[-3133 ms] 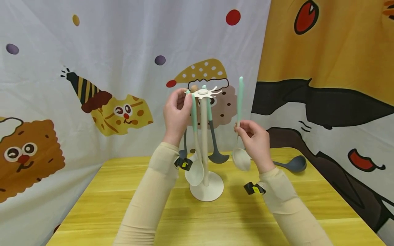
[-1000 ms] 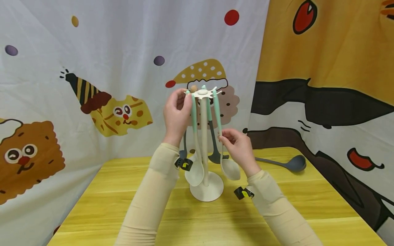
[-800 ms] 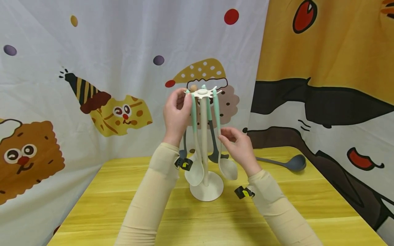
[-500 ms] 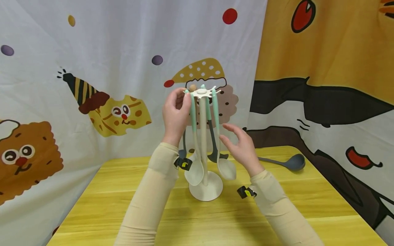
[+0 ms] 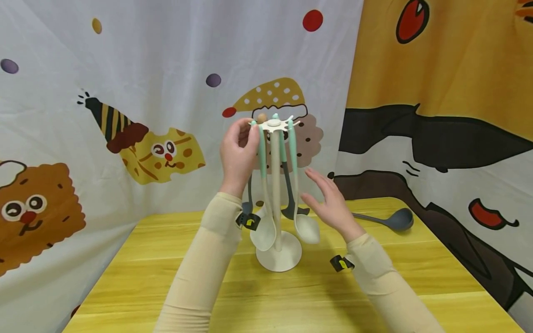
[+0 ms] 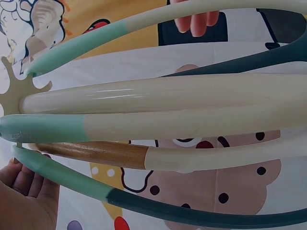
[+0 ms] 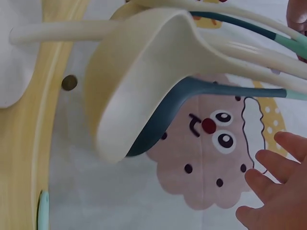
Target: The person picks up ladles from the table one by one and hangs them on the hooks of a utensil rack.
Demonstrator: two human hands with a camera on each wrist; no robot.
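Note:
A cream utensil stand (image 5: 276, 185) with a hooked top rises from a round base. My left hand (image 5: 238, 148) pinches the left edge of that top, thumb in front, the other fingertips partly hidden behind it. On the stand's right side hangs a white ladle (image 5: 307, 229) with a mint handle. My right hand (image 5: 331, 203), fingers spread, stands just right of its handle, holding nothing; the right wrist view shows this hand (image 7: 283, 191) apart from the ladle. Another white utensil (image 5: 263, 233) with a mint handle hangs at front left, and a dark ladle (image 5: 294, 212) behind the pole.
A dark ladle (image 5: 399, 219) lies on the yellow wooden table (image 5: 175, 277) at the back right. Another dark utensil (image 5: 247, 207) hangs at the stand's left rear. A wooden handle (image 6: 96, 153) shows among the hanging tools. Printed curtains (image 5: 166, 55) close off the back.
My right hand brought the white ladle left to the stand, where its handle now hangs, then let go and drew back to the right. My left hand stayed at the stand's top.

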